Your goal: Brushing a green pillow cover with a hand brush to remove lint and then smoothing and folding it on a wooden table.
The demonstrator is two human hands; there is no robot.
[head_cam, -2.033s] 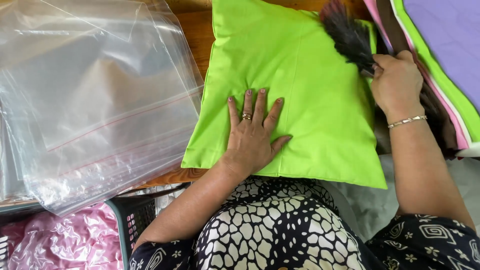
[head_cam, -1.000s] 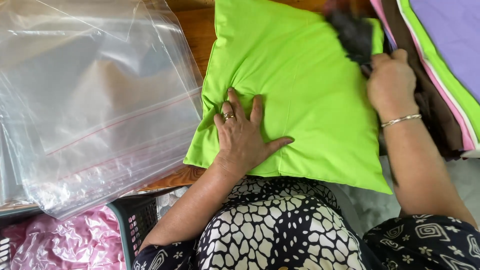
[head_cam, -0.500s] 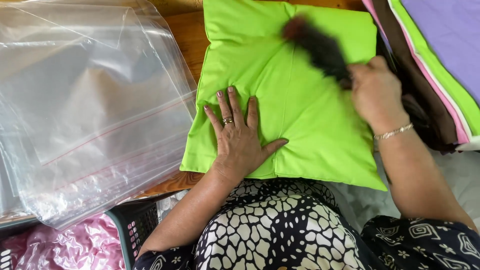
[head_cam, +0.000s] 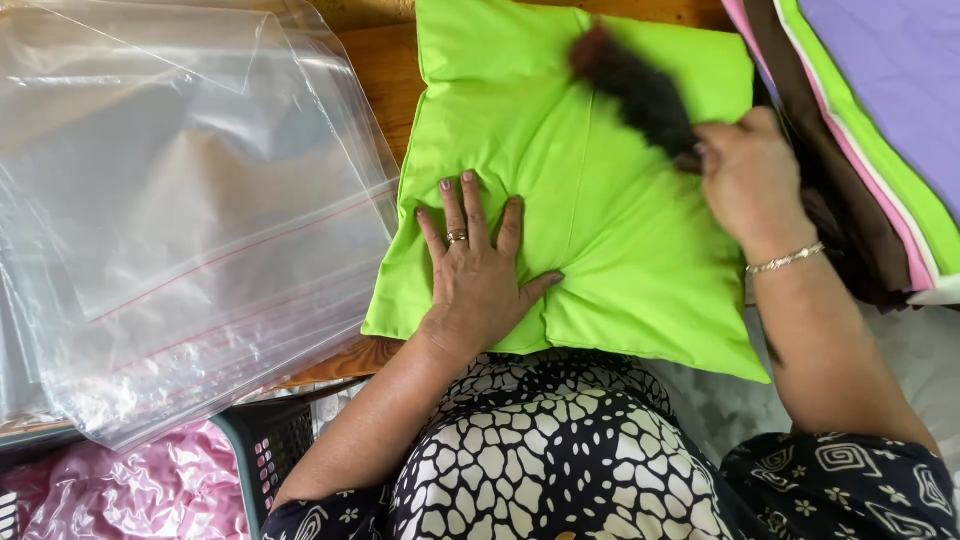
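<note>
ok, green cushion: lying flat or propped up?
Flat. The green cushion lies face up on the wooden table, the left hand spread palm-down on it, the right hand holding a dark brush against its top.

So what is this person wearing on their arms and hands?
Both forearms are bare, with no sleeves showing. The left hand wears a gold ring on one finger and has dark-painted nails. The right hand has a thin gold chain bracelet at the wrist.
</note>
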